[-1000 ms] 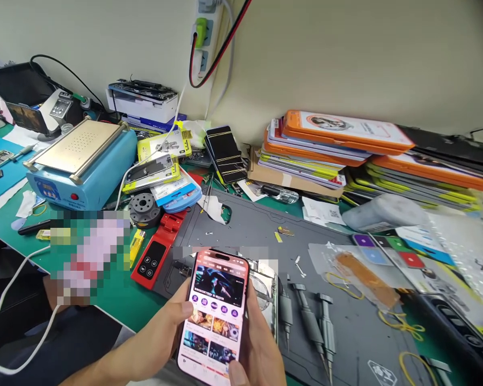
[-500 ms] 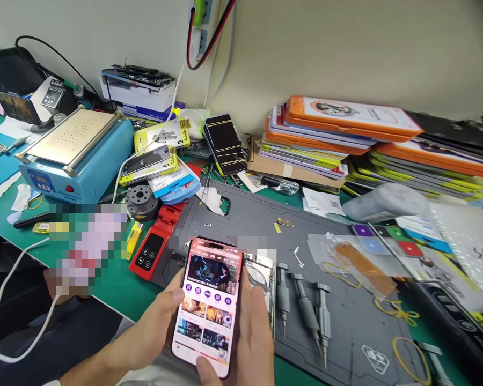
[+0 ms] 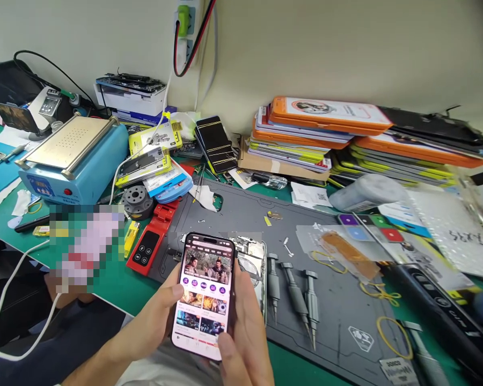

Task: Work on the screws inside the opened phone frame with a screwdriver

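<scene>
Head view: where are they holding the phone (image 3: 203,295)?

Over the near edge of the mat (image 3: 245,203); left hand (image 3: 155,311) and right hand (image 3: 247,327) are clasping its opposite sides.

How is it likely handling?

Light, stiff, probably slippery and fragile; its side edges are offering the safest hold.

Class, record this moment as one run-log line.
left hand: holds smartphone by left side | right hand: holds smartphone by right side | smartphone: lit | beside right hand: three precision screwdrivers on grey mat

A pale beige wall (image 3: 326,48) rises behind a green-topped workbench (image 3: 116,289).
</scene>
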Demonstrator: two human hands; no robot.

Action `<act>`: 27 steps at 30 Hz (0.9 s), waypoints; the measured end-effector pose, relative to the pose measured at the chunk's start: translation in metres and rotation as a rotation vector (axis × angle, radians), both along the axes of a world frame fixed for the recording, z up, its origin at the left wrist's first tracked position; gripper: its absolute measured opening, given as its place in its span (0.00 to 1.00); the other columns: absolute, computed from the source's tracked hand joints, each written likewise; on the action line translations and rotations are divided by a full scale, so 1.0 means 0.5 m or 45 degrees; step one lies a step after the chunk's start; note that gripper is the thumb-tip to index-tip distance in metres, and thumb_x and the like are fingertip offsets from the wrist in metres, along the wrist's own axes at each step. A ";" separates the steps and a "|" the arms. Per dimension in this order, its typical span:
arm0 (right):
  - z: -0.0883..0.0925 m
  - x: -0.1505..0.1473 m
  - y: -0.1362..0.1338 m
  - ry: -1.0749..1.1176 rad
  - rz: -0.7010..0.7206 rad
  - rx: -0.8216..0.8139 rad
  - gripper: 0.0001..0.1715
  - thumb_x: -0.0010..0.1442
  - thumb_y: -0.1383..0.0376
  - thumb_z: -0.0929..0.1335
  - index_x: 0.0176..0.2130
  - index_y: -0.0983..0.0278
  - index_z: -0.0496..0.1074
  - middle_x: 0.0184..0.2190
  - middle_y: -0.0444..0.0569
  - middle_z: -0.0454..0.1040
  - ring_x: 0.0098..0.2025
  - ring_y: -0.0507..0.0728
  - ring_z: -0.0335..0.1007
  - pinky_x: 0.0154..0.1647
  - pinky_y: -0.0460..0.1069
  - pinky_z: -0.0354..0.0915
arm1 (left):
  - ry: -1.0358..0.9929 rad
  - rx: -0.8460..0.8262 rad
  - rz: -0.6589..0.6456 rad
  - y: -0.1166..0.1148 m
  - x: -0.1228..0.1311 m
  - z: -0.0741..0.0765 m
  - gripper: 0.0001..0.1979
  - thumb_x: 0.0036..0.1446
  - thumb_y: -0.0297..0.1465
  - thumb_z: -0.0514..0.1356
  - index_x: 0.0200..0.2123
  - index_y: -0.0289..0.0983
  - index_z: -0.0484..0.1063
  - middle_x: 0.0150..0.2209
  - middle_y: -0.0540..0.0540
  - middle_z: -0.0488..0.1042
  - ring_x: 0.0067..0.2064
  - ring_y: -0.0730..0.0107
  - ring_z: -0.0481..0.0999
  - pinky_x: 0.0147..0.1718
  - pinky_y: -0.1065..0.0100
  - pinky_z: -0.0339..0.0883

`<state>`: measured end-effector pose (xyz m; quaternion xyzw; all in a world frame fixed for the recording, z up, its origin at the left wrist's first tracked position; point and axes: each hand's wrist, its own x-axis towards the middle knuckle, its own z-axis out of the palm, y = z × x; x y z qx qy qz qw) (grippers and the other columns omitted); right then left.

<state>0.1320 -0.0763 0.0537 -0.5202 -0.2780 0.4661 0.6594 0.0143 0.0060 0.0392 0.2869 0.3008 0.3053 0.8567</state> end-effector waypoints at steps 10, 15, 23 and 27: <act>-0.027 -0.002 0.004 -0.078 -0.077 0.109 0.31 0.86 0.65 0.63 0.80 0.42 0.67 0.85 0.39 0.59 0.85 0.55 0.59 0.80 0.49 0.66 | 0.050 0.041 0.010 -0.008 -0.016 -0.043 0.37 0.75 0.45 0.68 0.82 0.44 0.68 0.77 0.36 0.76 0.72 0.37 0.80 0.67 0.50 0.76; -0.046 0.000 0.002 -0.287 -0.102 0.086 0.35 0.85 0.68 0.63 0.81 0.42 0.65 0.85 0.41 0.59 0.84 0.56 0.61 0.77 0.50 0.71 | 0.038 0.063 0.023 -0.010 -0.018 -0.048 0.34 0.77 0.43 0.67 0.81 0.45 0.70 0.78 0.37 0.75 0.76 0.37 0.76 0.74 0.47 0.69; -0.065 0.014 -0.007 -0.335 -0.001 0.156 0.39 0.82 0.60 0.63 0.85 0.49 0.57 0.88 0.51 0.52 0.87 0.73 0.54 0.75 0.67 0.76 | 0.021 0.108 0.004 -0.010 -0.021 -0.043 0.35 0.77 0.43 0.67 0.82 0.47 0.69 0.82 0.39 0.69 0.84 0.35 0.63 0.81 0.41 0.57; -0.076 0.009 -0.010 -0.285 -0.059 0.084 0.41 0.79 0.58 0.69 0.84 0.46 0.60 0.88 0.52 0.50 0.87 0.77 0.52 0.72 0.68 0.79 | -0.001 0.153 -0.013 -0.009 -0.022 -0.045 0.35 0.77 0.41 0.67 0.83 0.47 0.67 0.84 0.40 0.65 0.85 0.35 0.59 0.83 0.40 0.52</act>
